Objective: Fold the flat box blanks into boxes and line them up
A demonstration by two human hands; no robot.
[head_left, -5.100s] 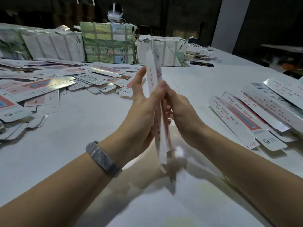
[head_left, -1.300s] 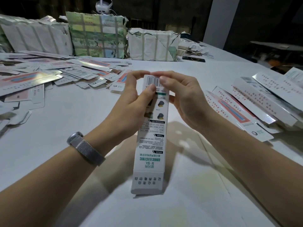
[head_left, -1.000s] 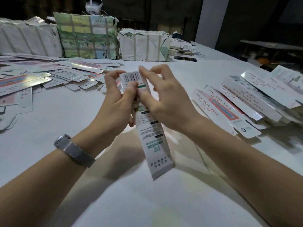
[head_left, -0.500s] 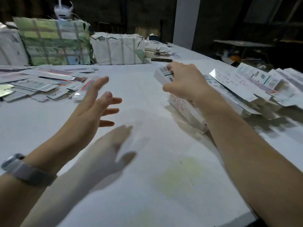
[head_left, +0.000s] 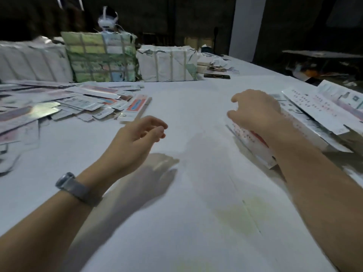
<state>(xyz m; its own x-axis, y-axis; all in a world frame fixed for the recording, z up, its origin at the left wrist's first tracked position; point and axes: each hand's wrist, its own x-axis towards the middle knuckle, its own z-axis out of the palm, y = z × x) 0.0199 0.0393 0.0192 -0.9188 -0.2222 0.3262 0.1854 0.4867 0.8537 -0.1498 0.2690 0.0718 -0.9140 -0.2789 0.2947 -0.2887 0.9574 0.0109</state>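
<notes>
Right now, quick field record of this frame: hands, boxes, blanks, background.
left hand: above the table, fingers loosely curled, holds nothing
right hand: over the near end of the folded boxes, fingers bent; contact unclear through blur
folded boxes: overlapping row at the right side of the table
flat blanks: loose pile at the left
bundles: wrapped, strapped packs along the far edge
wrist: watch on the left arm
image: motion blur
</notes>
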